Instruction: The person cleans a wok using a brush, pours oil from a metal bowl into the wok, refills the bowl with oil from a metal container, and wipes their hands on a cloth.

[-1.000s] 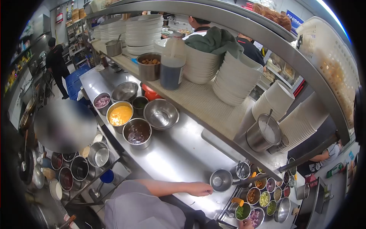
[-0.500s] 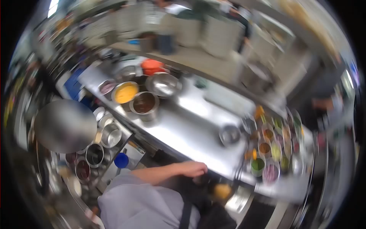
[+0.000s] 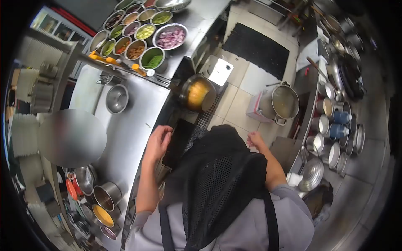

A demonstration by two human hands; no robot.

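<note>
Apparently, an in-between step is in hand: nothing is seen gripped, and both bare forearms are held forward of the body, well apart. By judgement, a reach and a widening of the fingers would be called for before anything could be picked up.

Largest first: the long, shiny stainless-steel counter is placed along the left side, its bare stretch streaked with pale glare. The large, round silver-metal stockpot is set beyond the right hand, just beside a white-and-red box; its mouth is turned toward the camera, a cloudy, brownish content is shown inside, and loop handles are fitted at the rim. By the counter's far end, a round, dark metal vessel with yellow-orange contents is seen, well ahead of both hands.

The left hand is held at the counter's edge, fingers loosely bent and parted from the thumb, nothing held; whether the steel is touched cannot be told. The right hand is held short of the stockpot, apart from it, fingers curled; their gap cannot be told.

Smallest: a thin green scrap is left on the counter, near the left hand.
</note>
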